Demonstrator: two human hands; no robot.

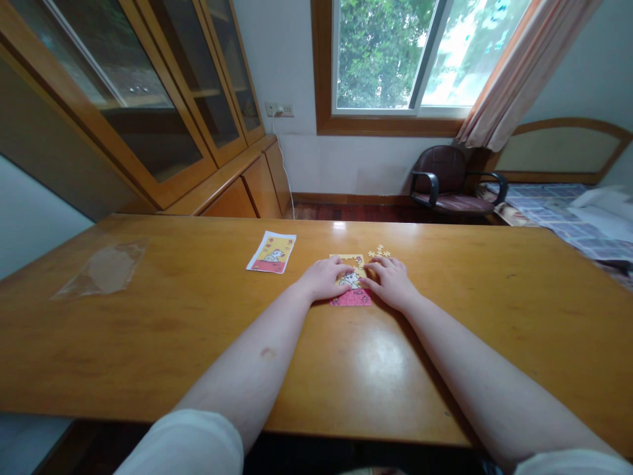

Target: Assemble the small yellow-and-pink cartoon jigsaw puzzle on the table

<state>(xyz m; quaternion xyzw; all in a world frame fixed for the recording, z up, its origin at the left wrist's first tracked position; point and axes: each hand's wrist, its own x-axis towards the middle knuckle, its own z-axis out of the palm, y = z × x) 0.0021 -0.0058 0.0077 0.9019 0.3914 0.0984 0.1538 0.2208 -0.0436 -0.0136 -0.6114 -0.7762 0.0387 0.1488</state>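
A small jigsaw puzzle (pixel 351 299) with a white cartoon animal on yellow and pink lies flat on the table, with gaps in its upper part. My left hand (pixel 324 278) rests over its left side, fingers and thumb apart on the surface. From the right, my right hand (pixel 393 282) touches the puzzle's edge, its thumb and forefinger spread apart. Several loose puzzle pieces (pixel 380 252), pale side showing, lie just beyond the right hand. The fingertips partly cover the picture, and I see no piece held in either hand.
A printed picture card (pixel 271 253) with a similar design lies left of the puzzle. Farther left is a clear plastic bag (pixel 106 267) on the wooden table (pixel 198 316). Beyond stand a glass-doored cabinet (pixel 212 155), an armchair (pixel 445 175) and a bed (pixel 558 208).
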